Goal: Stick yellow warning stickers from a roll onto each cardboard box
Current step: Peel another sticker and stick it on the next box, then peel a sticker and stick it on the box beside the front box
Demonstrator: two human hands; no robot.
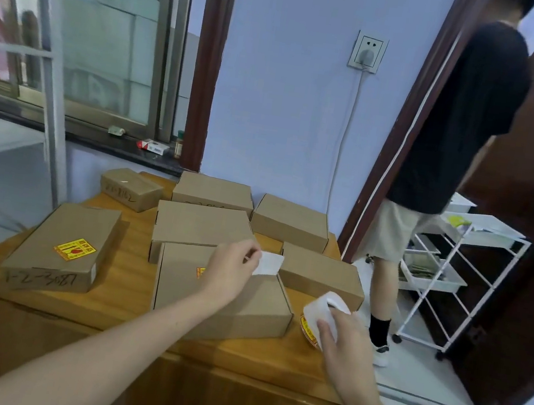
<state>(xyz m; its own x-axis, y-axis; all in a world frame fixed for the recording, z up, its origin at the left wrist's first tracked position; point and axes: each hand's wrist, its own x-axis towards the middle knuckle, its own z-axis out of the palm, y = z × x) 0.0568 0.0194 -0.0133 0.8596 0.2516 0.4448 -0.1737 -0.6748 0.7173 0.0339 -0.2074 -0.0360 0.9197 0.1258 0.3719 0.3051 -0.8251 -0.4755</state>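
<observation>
Two boxes carry stickers: one at the tabletop's left edge (63,246), one at the front (222,294). Five behind show none. My left grip (231,271) pinches a white backing strip (268,264); my right (340,340) holds the roll (319,317) at the front right corner.

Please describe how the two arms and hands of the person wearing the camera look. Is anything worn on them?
Both forearms are bare: no sleeves show in the picture. The left hand and the right hand wear no gloves, and no watch, ring or bracelet is visible.
</observation>
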